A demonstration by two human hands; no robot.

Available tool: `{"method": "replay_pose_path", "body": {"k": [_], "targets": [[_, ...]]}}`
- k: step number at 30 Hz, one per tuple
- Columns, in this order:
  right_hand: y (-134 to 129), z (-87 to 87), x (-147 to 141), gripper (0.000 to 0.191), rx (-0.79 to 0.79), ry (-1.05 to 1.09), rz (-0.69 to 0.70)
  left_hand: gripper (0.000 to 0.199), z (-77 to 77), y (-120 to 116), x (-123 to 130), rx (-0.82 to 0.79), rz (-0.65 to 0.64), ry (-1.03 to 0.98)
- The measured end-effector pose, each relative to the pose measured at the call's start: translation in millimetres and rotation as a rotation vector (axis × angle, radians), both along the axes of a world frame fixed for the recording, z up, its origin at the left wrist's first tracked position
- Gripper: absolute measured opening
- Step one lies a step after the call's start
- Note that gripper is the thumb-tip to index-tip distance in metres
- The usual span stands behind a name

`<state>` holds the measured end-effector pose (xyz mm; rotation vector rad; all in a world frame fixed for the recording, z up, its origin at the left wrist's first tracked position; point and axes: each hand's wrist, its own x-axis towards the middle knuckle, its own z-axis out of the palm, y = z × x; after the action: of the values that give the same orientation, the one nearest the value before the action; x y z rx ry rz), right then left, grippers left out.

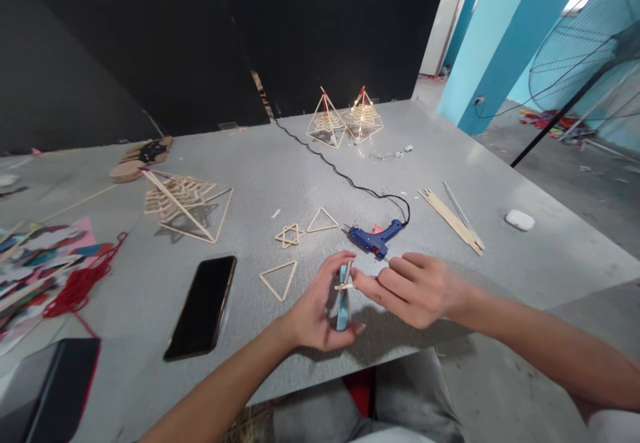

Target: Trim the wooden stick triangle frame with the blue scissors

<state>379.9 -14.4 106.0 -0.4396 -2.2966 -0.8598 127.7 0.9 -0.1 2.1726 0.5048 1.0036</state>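
My left hand [320, 309] is wrapped round a small light-blue tool with a metal part [343, 311], held upright above the table's front edge; its exact kind is not clear. A short wooden stick [344, 287] lies across the tool's metal part. My right hand [407, 288] is closed in a pinch at the stick's right end. Just beyond the hands lies a blue glue gun [373, 237]. Two stick triangles [323, 220] and a small stick star [289, 235] lie flat to the left of it.
A black phone [203, 306] lies left of my hands. Behind it stands a stick pyramid frame [187, 206]; two more pyramids [345, 119] are at the back. Loose sticks [453, 219] and a white case [520, 219] lie right. Red yarn [83, 283] is at left.
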Motion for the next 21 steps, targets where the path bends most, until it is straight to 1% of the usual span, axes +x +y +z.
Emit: {"method": "replay_pose_path", "body": {"k": [5, 12, 17, 21], "targets": [[1, 0.0, 0, 0.025, -0.025, -0.003, 0.019, 0.102, -0.2, 3, 0, 0.045, -0.005, -0.003], [3, -3.1, -1, 0.019, -0.018, 0.014, 0.006, 0.102, -3.1, 4, 0, 0.046, 0.023, -0.013], [1, -4.9, 0, 0.026, -0.129, -0.017, -0.027, 0.103, -2.8, 2, -1, 0.014, 0.002, 0.01], [0, -10.9, -1, 0.028, -0.18, 0.027, -0.031, 0.107, -2.9, 1, -2, 0.008, -0.014, 0.014]]}}
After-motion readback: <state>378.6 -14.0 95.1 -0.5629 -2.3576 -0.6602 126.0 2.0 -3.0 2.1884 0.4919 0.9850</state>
